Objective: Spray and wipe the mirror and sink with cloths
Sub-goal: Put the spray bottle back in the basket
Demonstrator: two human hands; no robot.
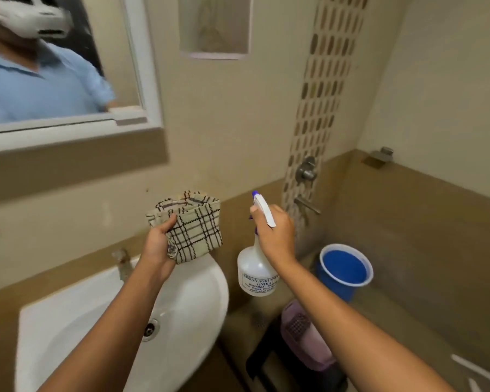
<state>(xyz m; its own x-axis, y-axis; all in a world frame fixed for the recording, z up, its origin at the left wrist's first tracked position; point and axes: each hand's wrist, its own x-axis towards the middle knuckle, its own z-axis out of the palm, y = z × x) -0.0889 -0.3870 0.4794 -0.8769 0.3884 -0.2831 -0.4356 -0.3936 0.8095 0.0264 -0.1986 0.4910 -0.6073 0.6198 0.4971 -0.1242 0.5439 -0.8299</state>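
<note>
My left hand [158,242] grips a folded beige checked cloth [195,228] above the back of the white sink [181,321]. My right hand [275,232] holds a white spray bottle [256,273] by its trigger head, with the purple nozzle pointing up and left. The bottle hangs in the air to the right of the sink. The white-framed mirror [68,89] is on the wall at the upper left and reflects a person in a light blue shirt.
A metal tap [122,264] stands at the sink's back edge. A blue bucket [344,271] sits on the floor to the right, below a wall valve [306,171]. A pink basket [306,335] rests on a dark stool beneath my right arm. A wall niche [214,26] is above.
</note>
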